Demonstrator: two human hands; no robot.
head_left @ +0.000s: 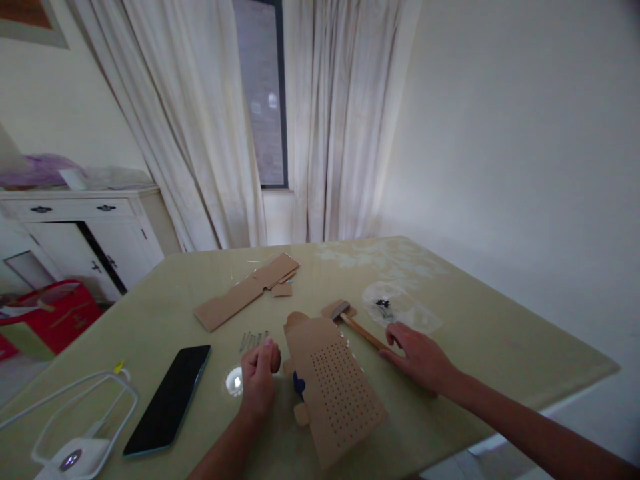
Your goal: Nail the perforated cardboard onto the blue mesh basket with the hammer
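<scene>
My left hand (260,373) is closed, thumb on top, just left of a cardboard piece; whatever is between its fingers, if anything, is hidden. Rows of small holes cover this cardboard piece (340,383), which has rounded tabs and a dark blue part (299,385) at its left edge. My right hand (417,357) lies over the wooden handle of a hammer (363,330), fingers curled around it. The hammer's metal head rests on a small scrap of cardboard. Several nails (254,341) lie in a row beyond my left hand.
A clear plastic bag (407,310) with small black parts lies beyond my right hand. Flat cardboard strips (245,293) are at the back left. A black phone (170,400) and a white charger with cable (75,457) occupy the left side of the glossy table (490,373).
</scene>
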